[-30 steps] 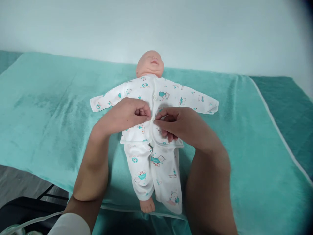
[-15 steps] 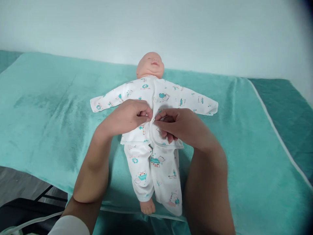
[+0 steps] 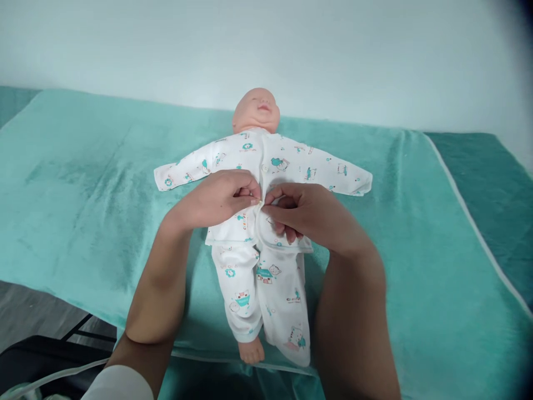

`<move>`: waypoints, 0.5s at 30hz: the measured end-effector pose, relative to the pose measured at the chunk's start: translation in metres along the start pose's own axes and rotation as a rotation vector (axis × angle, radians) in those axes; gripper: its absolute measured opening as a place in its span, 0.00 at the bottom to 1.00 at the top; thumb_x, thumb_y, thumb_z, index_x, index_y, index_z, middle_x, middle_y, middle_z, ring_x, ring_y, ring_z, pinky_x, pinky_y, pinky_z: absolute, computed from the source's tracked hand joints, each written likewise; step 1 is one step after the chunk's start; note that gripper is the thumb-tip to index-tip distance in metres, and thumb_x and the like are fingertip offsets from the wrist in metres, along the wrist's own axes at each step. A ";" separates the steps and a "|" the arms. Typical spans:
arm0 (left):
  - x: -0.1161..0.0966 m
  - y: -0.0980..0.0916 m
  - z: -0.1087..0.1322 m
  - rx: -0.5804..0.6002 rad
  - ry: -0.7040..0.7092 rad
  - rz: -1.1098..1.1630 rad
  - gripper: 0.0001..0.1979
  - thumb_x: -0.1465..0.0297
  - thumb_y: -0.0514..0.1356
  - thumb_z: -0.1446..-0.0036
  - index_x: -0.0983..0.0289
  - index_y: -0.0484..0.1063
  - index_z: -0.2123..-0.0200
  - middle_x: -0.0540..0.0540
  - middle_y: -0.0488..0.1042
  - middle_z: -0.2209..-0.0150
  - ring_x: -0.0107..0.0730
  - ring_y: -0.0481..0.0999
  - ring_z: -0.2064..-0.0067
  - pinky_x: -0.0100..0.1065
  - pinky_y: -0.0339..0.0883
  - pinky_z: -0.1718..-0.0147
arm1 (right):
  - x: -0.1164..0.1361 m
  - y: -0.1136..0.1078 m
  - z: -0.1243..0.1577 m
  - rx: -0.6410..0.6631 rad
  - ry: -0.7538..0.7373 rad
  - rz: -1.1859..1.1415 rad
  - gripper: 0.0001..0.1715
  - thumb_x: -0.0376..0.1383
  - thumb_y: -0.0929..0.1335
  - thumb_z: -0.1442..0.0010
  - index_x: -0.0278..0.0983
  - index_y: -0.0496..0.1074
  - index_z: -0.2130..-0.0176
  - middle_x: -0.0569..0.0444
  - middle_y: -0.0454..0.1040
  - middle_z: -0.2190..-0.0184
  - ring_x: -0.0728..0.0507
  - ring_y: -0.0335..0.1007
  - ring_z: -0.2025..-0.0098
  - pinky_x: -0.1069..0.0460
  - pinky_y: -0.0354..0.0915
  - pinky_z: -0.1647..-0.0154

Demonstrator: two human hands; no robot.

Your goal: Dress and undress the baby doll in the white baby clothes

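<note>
A baby doll [image 3: 256, 111] lies on its back, arms spread, in a white printed baby shirt [image 3: 245, 147] and matching trousers [image 3: 241, 294]. One bare foot shows below a trouser leg; the other foot is hidden in the cloth. My left hand [image 3: 227, 194] pinches the shirt's front edge at the belly between thumb and forefinger. Facing it, my right hand [image 3: 302, 208] pinches the other side of the front opening, its remaining fingers curled underneath. A small button appears between the fingertips, partly hidden. Higher on the chest is another button [image 3: 265, 168].
A turquoise plush cover [image 3: 91, 194] lies under the doll, over a table with a darker green cloth [image 3: 487, 189] at the right. Behind rises a pale wall [image 3: 266, 50]. A black chair-like object [image 3: 50, 361] with a pale tube stands lower left.
The fingertips of both hands have shifted very slightly at the shirt's front, with the left thumb and forefinger a little further right. The doll lies as before.
</note>
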State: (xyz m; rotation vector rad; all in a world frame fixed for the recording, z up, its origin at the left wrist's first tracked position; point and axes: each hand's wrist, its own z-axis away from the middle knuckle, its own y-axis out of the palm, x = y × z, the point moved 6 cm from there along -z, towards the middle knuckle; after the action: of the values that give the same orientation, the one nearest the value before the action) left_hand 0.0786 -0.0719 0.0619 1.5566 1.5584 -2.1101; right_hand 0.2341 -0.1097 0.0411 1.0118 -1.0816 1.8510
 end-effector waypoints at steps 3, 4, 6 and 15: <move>0.000 0.000 -0.001 -0.007 -0.011 0.005 0.06 0.72 0.59 0.38 0.62 0.74 0.69 0.48 0.69 0.73 0.27 0.67 0.69 0.31 0.59 0.67 | 0.000 0.000 0.000 0.002 -0.010 0.011 0.04 0.35 0.71 0.41 0.38 0.72 0.68 0.60 0.75 0.81 0.52 0.67 0.83 0.58 0.61 0.83; 0.000 0.000 -0.001 -0.012 -0.017 0.006 0.06 0.72 0.59 0.39 0.62 0.74 0.69 0.47 0.68 0.74 0.27 0.67 0.69 0.31 0.59 0.68 | 0.000 0.001 0.000 0.005 -0.011 0.013 0.04 0.35 0.71 0.41 0.38 0.72 0.68 0.60 0.75 0.81 0.52 0.68 0.83 0.58 0.62 0.83; 0.000 0.000 -0.001 -0.025 -0.028 0.008 0.06 0.72 0.60 0.40 0.62 0.75 0.69 0.47 0.68 0.75 0.27 0.66 0.70 0.31 0.59 0.68 | 0.001 0.001 -0.001 0.009 -0.011 0.013 0.04 0.35 0.71 0.42 0.38 0.71 0.68 0.60 0.74 0.81 0.51 0.68 0.83 0.58 0.62 0.83; 0.002 0.000 0.001 -0.079 -0.084 0.048 0.06 0.72 0.62 0.42 0.63 0.77 0.71 0.47 0.73 0.74 0.24 0.69 0.71 0.29 0.61 0.70 | 0.005 0.002 -0.001 0.010 -0.037 0.027 0.05 0.33 0.70 0.42 0.39 0.69 0.69 0.62 0.74 0.82 0.52 0.67 0.84 0.58 0.63 0.82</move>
State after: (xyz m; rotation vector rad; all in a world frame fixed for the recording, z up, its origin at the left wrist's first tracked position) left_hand 0.0770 -0.0713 0.0604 1.4464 1.5417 -2.0345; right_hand 0.2305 -0.1089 0.0443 1.0456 -1.1134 1.8680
